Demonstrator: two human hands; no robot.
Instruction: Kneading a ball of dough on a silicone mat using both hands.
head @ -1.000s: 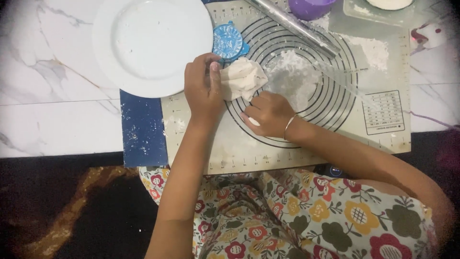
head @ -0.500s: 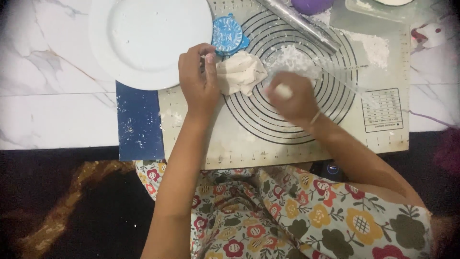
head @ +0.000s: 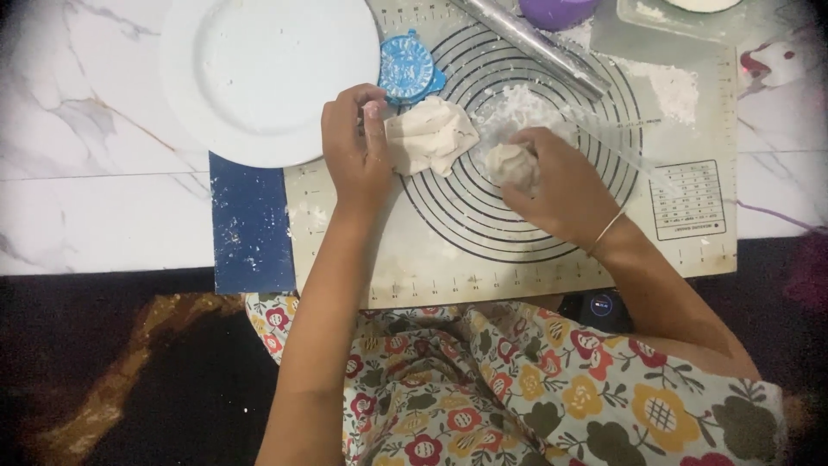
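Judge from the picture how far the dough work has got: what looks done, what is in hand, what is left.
Done: the mat is floured, and a small piece has come off the dough lump. In hand: the right hand cups that small piece, while the left hand holds the lump. Left: the plate holds no pieces, and the rolling pin and blue mould lie untouched.

On the mat [head: 517, 267], the dough lump [head: 429, 134] lies between both hands, plate [head: 267, 78] to its left, rolling pin [head: 535, 43] behind.
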